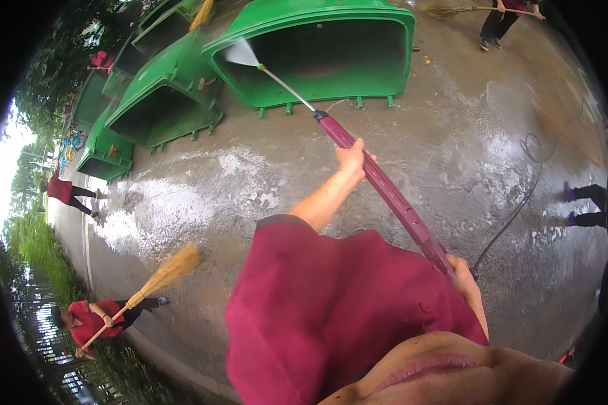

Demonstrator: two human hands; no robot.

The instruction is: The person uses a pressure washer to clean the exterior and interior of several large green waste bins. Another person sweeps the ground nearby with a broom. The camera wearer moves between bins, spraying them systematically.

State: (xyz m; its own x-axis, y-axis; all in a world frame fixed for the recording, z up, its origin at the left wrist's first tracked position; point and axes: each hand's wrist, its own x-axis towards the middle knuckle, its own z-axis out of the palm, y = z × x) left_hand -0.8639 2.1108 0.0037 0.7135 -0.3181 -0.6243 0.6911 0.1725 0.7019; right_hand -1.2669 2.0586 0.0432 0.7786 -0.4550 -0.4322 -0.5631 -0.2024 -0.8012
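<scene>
My left hand (pixel 352 161) is wrapped around the maroon barrel of a pressure washer gun (pixel 392 190). At the rear end, close to my right side, my right hand (pixel 463 281) grips the gun, with its fingers partly hidden behind the body. A thin metal lance (pixel 289 88) runs from the gun's front to a nozzle. Out of the nozzle fans a white water spray (pixel 242 53), reaching the left inner edge of a large green wheeled bin (pixel 334 94). This bin lies on its side with its dark mouth towards me. A black hose (pixel 511 215) trails from near my right hand.
More tipped green bins (pixel 157 83) stand in a row at the left. A person with a straw broom (pixel 164 268) is at lower left. Another broom (pixel 448 10) is held at top right. The hose loops across wet pavement (pixel 283 187); someone's legs (pixel 587 205) show at right.
</scene>
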